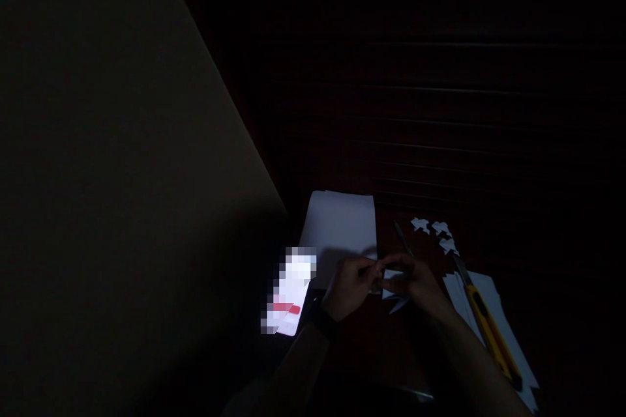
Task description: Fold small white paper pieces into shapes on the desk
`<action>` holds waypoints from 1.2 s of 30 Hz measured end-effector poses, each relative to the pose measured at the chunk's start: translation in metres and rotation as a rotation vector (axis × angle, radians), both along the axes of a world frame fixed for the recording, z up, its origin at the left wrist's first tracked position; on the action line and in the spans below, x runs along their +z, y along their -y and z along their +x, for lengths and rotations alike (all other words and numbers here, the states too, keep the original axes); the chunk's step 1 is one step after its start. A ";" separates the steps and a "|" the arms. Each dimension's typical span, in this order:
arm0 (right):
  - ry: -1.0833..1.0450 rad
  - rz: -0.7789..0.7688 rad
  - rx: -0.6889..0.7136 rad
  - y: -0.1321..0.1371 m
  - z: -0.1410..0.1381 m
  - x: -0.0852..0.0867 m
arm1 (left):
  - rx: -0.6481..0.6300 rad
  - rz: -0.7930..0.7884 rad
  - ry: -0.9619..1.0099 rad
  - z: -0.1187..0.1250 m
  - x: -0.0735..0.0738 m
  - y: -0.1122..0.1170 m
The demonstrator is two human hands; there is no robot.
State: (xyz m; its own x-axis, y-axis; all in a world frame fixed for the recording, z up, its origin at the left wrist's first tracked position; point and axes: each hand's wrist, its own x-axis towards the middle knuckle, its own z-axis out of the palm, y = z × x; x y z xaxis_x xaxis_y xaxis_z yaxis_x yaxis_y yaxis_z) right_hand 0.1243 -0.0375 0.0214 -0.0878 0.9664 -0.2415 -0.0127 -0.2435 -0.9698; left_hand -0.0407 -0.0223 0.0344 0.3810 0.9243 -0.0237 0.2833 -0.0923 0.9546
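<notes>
Right hand (419,283), finger and thumb nearly together, pinches small paper (390,275); left hand (348,287) curled at its left edge, hold unclear; best keep edges aligned.

Scene v. dim overall; most of the frame is sunk in near-black. Brightest patch is given by the glowing white-and-red phone screen (296,293), blown out & partly masked by mosaic blocks. Faint cool light is caught by the white rectangular paper sheets (342,221), w/ a soft shadow laid across them near the bare left hand (348,283). That hand & the bare right hand (411,280) are underlit, finger detail lost. Thin pale streaks are reflected off the dark reddish-brown slatted wooden panel (440,88). Plain grey-brown wall (98,143) is left in gloom, darkened further nr btm.
</notes>
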 end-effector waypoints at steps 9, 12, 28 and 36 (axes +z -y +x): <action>-0.037 -0.044 -0.003 0.001 -0.003 0.002 | 0.089 -0.032 0.063 0.013 -0.009 0.005; -0.036 -0.022 0.051 0.002 -0.004 0.003 | 0.124 -0.083 0.108 0.015 -0.013 0.004; -0.103 0.012 0.137 0.002 -0.010 0.001 | 0.216 -0.064 0.101 0.013 -0.003 0.005; -0.119 -0.010 0.033 0.002 -0.014 -0.001 | 0.160 -0.116 0.131 0.015 0.007 0.010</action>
State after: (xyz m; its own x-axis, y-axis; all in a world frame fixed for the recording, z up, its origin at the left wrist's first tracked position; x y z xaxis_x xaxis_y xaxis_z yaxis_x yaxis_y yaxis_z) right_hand 0.1108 -0.0392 0.0207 -0.1480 0.9603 -0.2366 -0.1194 -0.2548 -0.9596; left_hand -0.0253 -0.0320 0.0416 0.2369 0.9670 -0.0934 0.1582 0.0565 0.9858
